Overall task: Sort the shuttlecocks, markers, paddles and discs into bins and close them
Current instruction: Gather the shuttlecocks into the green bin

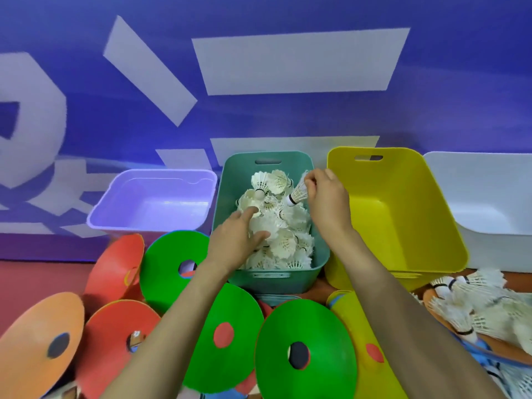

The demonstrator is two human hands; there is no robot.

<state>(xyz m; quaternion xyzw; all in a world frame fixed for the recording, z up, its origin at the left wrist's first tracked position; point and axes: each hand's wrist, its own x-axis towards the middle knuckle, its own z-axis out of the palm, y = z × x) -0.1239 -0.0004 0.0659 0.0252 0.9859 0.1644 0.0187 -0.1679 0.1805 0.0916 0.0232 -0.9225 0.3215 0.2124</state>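
Note:
A teal bin (270,279) in the middle holds several white shuttlecocks (283,243). My left hand (237,239) rests on that pile with straight fingers. My right hand (326,197) pinches one shuttlecock (298,192) by its feathers over the bin's right side, cork end pointing down-left. More shuttlecocks (483,309) lie loose at the right. Green (305,349), red (115,335), orange (37,347) and yellow (368,355) disc markers with centre holes lie scattered in front.
A lilac bin (98,223) stands left of the teal one, a yellow bin (449,226) right of it, a white bin (489,226) at far right. A blue wall with white marks rises behind. Orange paddle parts show under the loose shuttlecocks.

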